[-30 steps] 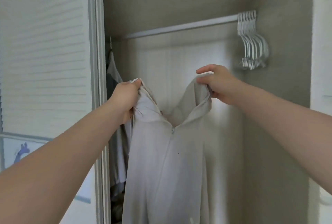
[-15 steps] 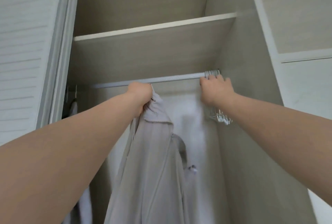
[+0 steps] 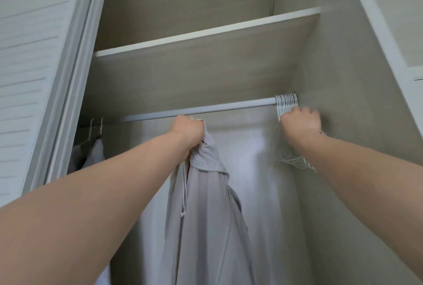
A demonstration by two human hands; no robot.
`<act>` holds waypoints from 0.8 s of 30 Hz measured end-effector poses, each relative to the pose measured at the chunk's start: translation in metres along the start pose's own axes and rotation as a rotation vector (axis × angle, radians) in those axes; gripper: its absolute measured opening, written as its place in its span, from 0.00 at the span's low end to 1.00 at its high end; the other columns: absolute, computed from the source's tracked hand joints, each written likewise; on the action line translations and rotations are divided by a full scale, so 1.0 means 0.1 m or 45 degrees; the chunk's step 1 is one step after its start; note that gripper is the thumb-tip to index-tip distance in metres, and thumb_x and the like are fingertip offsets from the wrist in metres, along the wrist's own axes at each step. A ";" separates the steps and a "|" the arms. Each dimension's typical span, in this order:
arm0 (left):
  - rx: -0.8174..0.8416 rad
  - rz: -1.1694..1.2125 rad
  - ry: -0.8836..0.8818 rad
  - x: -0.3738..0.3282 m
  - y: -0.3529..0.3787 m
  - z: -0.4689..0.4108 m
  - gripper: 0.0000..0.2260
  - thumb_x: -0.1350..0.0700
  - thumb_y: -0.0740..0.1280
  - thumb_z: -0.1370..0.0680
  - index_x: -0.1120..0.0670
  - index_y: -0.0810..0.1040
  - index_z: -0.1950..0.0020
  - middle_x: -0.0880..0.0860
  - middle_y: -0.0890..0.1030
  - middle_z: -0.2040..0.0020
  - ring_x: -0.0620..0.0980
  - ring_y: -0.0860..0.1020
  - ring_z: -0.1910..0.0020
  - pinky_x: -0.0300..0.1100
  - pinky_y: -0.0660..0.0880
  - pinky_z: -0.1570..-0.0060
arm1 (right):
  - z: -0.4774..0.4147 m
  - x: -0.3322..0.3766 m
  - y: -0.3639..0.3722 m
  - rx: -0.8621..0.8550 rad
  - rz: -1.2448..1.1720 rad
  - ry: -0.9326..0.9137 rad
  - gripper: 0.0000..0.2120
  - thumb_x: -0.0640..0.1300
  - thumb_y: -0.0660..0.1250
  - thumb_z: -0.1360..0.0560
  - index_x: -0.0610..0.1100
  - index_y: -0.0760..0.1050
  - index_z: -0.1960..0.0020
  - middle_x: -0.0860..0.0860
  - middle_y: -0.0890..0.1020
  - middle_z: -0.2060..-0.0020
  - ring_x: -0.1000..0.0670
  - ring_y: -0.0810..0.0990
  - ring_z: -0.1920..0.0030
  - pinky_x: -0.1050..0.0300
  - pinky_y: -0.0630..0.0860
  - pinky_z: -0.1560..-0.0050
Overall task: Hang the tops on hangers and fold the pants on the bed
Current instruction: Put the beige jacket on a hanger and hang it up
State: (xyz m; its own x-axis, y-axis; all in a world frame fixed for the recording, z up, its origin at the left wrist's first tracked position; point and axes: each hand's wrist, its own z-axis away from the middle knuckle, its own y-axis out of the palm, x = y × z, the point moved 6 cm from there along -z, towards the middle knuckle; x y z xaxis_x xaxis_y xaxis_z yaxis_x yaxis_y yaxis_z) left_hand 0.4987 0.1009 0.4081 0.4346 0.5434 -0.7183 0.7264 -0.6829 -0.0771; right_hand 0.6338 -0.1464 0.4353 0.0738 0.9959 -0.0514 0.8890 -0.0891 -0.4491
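Right hand (image 3: 299, 125) has left the grey zip-up top (image 3: 206, 204) since one second earlier and now sits at the white hangers (image 3: 286, 101). These are bunched at the right end of the closet rod (image 3: 206, 109), against the side wall (image 3: 343, 101). The rod is bare between the bunch and the left hand (image 3: 186, 132). A shelf (image 3: 206, 33) runs close above. Hanging garments (image 3: 96, 154) occupy the far left end, beside the louvred door (image 3: 34, 67). Both arms are raised and extended. The left hand grips the top's collar just below the rod, and the top hangs straight down. The right hand's fingers curl around the hanger necks; motion blur hides finer detail.
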 end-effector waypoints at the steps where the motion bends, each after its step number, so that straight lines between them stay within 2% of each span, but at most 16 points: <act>1: -0.005 -0.004 -0.020 0.01 -0.01 0.01 0.12 0.57 0.64 0.19 0.54 0.69 0.62 0.60 0.77 0.51 0.55 0.76 0.53 0.56 0.79 0.42 | -0.04 -0.01 0.01 -0.008 -0.008 0.010 0.20 0.37 0.56 0.20 0.44 0.73 0.31 0.43 0.73 0.33 0.41 0.71 0.33 0.51 0.67 0.37; 6: 0.027 -0.027 0.010 0.05 0.01 -0.01 0.12 0.57 0.64 0.19 0.54 0.69 0.62 0.59 0.76 0.50 0.55 0.76 0.53 0.53 0.78 0.45 | -0.15 -0.04 0.05 -0.068 -0.132 0.056 0.17 0.42 0.58 0.19 0.44 0.74 0.32 0.42 0.73 0.34 0.40 0.71 0.33 0.49 0.67 0.37; 11: 0.001 -0.055 0.010 0.00 -0.08 0.03 0.12 0.58 0.63 0.19 0.55 0.69 0.63 0.60 0.76 0.51 0.55 0.75 0.54 0.55 0.78 0.43 | -0.17 0.04 -0.10 -0.224 -0.290 0.065 0.18 0.37 0.57 0.22 0.38 0.71 0.33 0.39 0.74 0.36 0.38 0.72 0.34 0.47 0.68 0.38; 14: -0.048 -0.043 0.029 -0.05 -0.18 0.02 0.13 0.57 0.63 0.18 0.55 0.69 0.63 0.59 0.76 0.55 0.54 0.75 0.54 0.54 0.79 0.45 | -0.11 0.09 -0.23 -0.220 -0.668 0.118 0.18 0.37 0.60 0.24 0.35 0.70 0.35 0.37 0.74 0.36 0.36 0.73 0.35 0.44 0.71 0.39; 15: -0.065 -0.017 0.034 -0.06 -0.22 0.04 0.14 0.57 0.62 0.18 0.55 0.68 0.64 0.57 0.75 0.58 0.53 0.73 0.55 0.49 0.77 0.49 | -0.09 0.11 -0.24 -0.175 -0.830 0.155 0.17 0.37 0.61 0.24 0.34 0.70 0.35 0.36 0.75 0.37 0.35 0.75 0.36 0.44 0.72 0.39; 17: -0.114 0.029 0.039 -0.09 -0.31 0.07 0.16 0.58 0.61 0.17 0.55 0.65 0.65 0.53 0.70 0.65 0.52 0.69 0.57 0.42 0.68 0.55 | -0.03 0.18 -0.23 -0.057 -1.098 0.221 0.14 0.37 0.61 0.23 0.34 0.71 0.38 0.35 0.77 0.41 0.34 0.77 0.38 0.46 0.74 0.44; 18: -0.150 0.029 0.048 -0.10 -0.37 0.09 0.16 0.57 0.61 0.18 0.54 0.65 0.65 0.52 0.68 0.66 0.53 0.68 0.57 0.42 0.65 0.55 | -0.01 0.22 -0.20 0.001 -1.228 0.235 0.11 0.36 0.60 0.23 0.34 0.72 0.41 0.35 0.77 0.46 0.35 0.78 0.42 0.48 0.74 0.48; 20: -0.192 0.014 0.075 -0.14 -0.48 0.16 0.16 0.57 0.61 0.18 0.54 0.64 0.66 0.51 0.65 0.67 0.54 0.66 0.59 0.42 0.64 0.58 | 0.06 0.35 -0.12 0.143 -1.543 0.247 0.07 0.36 0.58 0.22 0.36 0.73 0.48 0.37 0.75 0.57 0.40 0.78 0.59 0.54 0.71 0.62; 22: -0.221 -0.019 0.112 -0.20 -0.59 0.24 0.18 0.58 0.60 0.18 0.53 0.60 0.67 0.51 0.62 0.68 0.54 0.62 0.62 0.44 0.61 0.65 | 0.17 0.49 -0.05 0.342 -1.914 0.299 0.05 0.35 0.57 0.22 0.40 0.71 0.50 0.41 0.71 0.64 0.48 0.68 0.72 0.62 0.63 0.73; 24: -0.261 -0.065 0.137 -0.27 -0.70 0.32 0.19 0.59 0.60 0.18 0.53 0.57 0.67 0.51 0.59 0.68 0.53 0.59 0.65 0.43 0.57 0.68 | 0.32 0.57 -0.05 0.476 -2.213 0.359 0.05 0.35 0.57 0.22 0.42 0.69 0.50 0.45 0.67 0.69 0.52 0.60 0.77 0.67 0.55 0.76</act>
State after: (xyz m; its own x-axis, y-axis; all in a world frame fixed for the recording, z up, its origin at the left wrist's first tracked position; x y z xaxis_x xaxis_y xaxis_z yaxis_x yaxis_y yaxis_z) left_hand 0.4197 0.1185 0.4107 0.4408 0.6311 -0.6383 0.8370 -0.5458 0.0383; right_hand 0.6192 -0.0894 0.4062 -0.6330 -0.0886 0.7691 -0.1107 0.9936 0.0234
